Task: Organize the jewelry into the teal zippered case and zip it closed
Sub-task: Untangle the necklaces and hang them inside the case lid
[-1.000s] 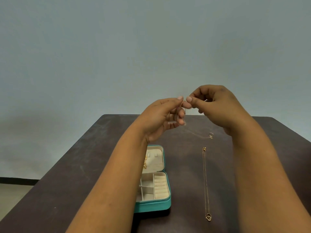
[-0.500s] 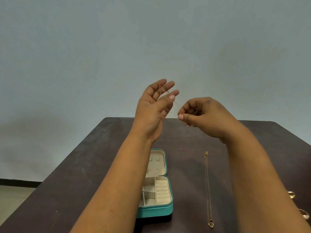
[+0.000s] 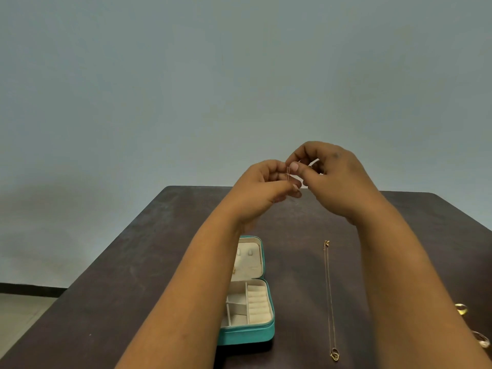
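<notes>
Both my hands are raised together above the far half of the dark table [image 3: 133,262]. My left hand [image 3: 262,187] and my right hand [image 3: 334,179] pinch a thin gold chain [image 3: 288,173] between their fingertips; only a short stretch of it shows. The teal zippered case [image 3: 250,335] lies open below my left forearm, with cream compartments and a ring roll inside. A small gold piece sits in its lid half, mostly hidden by my arm. A second gold necklace [image 3: 329,288] with a heart pendant [image 3: 335,354] lies stretched out straight to the right of the case.
Two gold rings lie near the table's right edge, one ring [image 3: 461,308] farther back and another ring [image 3: 482,339] closer to me, partly hidden by my right arm. A plain grey-blue wall stands behind the table. Floor shows at the lower left.
My left hand, spread open and raised with the chain draped over its fingers, has come down and curled. My right hand has risen to meet it, and both fingertips now pinch the chain.
</notes>
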